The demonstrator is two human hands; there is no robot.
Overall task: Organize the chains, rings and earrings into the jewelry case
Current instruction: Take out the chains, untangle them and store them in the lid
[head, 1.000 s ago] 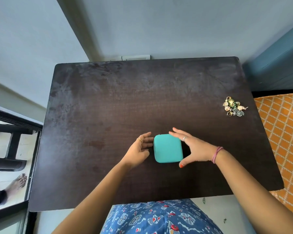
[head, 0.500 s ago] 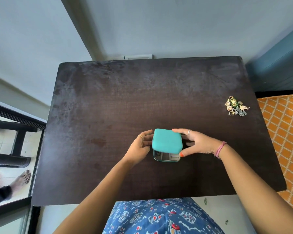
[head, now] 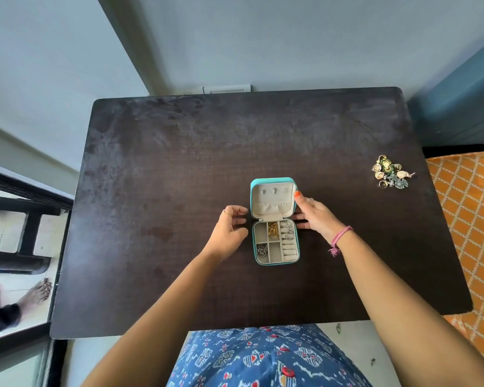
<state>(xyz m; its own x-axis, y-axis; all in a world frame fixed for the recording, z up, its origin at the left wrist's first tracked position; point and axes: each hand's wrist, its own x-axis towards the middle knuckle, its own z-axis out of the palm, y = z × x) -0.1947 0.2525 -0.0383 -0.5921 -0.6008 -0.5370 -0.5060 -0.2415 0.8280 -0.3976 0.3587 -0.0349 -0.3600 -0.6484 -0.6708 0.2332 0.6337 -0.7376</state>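
A small teal jewelry case [head: 275, 262] lies open in the middle of the dark table [head: 179, 163], its lid [head: 272, 198] standing up at the far side. The cream tray holds a gold chain [head: 273, 229], a silver chain [head: 262, 250] and rings on the ring rolls [head: 288, 233]. My right hand [head: 314, 216] holds the lid's right edge, thumb on its rim. Just left of the case's hinge hovers my left hand [head: 232, 230], fingers curled and apart, holding nothing. A pile of loose earrings and rings [head: 390, 174] lies at the table's right edge.
A wall runs behind the table's far edge. An orange patterned cover [head: 469, 213] lies to the right of the table and a teal cabinet [head: 458, 107] stands at the back right. Someone's feet [head: 34, 294] show on the floor at the left.
The case was shut one second ago. My right hand lifted the lid up and back until it stands open, while my left hand came off the case's left side.
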